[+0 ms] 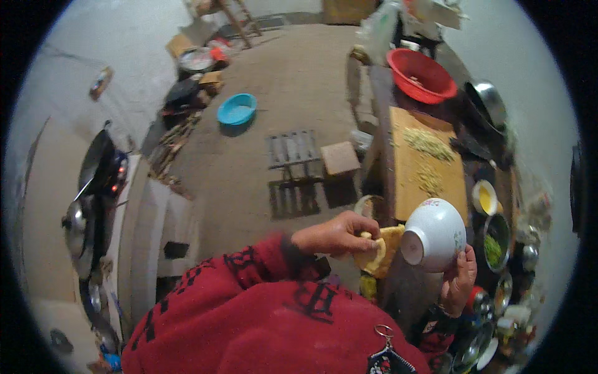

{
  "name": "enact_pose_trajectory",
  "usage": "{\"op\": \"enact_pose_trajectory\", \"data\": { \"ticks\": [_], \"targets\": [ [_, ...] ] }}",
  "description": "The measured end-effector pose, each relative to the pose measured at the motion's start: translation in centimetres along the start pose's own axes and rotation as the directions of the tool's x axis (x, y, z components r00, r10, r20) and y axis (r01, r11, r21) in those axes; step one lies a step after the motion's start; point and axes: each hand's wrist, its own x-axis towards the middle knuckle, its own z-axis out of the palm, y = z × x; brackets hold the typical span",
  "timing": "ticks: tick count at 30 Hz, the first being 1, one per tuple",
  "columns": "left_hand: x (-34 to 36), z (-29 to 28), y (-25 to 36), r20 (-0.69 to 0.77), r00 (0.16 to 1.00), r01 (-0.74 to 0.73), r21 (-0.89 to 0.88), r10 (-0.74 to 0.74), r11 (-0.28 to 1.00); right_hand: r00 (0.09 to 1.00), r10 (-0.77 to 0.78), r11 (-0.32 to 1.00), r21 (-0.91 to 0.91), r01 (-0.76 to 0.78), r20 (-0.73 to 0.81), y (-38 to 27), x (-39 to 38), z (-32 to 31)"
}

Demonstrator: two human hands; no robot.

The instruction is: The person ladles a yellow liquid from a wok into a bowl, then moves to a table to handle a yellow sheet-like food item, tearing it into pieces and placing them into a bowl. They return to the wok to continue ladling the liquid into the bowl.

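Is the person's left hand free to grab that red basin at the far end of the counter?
Probably not: the left hand is gripping a yellow piece of food, and the red basin sits far off beyond the wooden cutting board.

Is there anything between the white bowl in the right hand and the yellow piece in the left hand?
Nothing visible: the white bowl, tilted in the right hand, sits right beside the yellow piece held by the left hand.
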Motion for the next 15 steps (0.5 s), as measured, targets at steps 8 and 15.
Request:
{"op": "enact_pose_trajectory", "data": {
  "ticks": [8,15],
  "targets": [
    [-5.6,-2.5,0.7,-0.258,0.965,-0.065,-0.032,0.055,0.997,0.957,0.188,0.979,-0.116,-0.166,0.222,3.3,4.6,6.3],
    [-13.7,-9.9,0.9,-0.411,0.883,-0.244,0.016,0.228,0.970,0.903,0.230,0.954,-0.269,-0.135,0.363,7.0,7.0,17.6]
  ]
}}
